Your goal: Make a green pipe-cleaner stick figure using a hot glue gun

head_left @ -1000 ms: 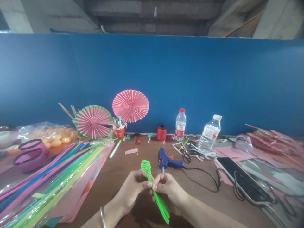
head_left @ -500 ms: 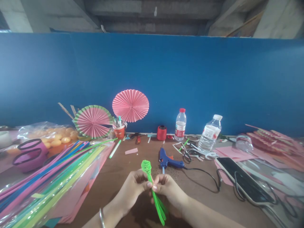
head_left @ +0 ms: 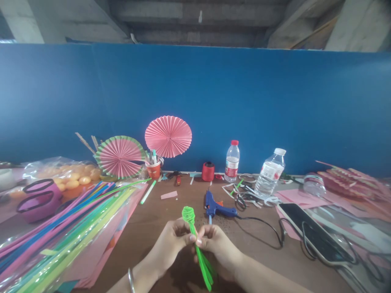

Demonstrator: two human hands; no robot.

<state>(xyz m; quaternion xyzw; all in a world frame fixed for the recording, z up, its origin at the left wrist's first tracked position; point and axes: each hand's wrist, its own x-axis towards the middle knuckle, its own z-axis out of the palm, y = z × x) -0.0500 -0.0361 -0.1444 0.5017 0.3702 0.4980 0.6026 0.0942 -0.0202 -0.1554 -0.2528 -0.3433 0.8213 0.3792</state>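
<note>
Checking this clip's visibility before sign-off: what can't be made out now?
All in the head view:
Green bundle, gripped part: hidden by left hand and right hand.
Pens' lower ends: hidden by red cup.
White-capped bottle, label print: too small.
White object: cut off by left edge.
Pink pile, far right: blurred.

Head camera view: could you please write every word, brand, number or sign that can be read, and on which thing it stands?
No text can be read.
Red-capped bottle: label print too small and blurred.
White-capped bottle: label print too blurred.
Orange cup: any print is too small to tell.
</note>
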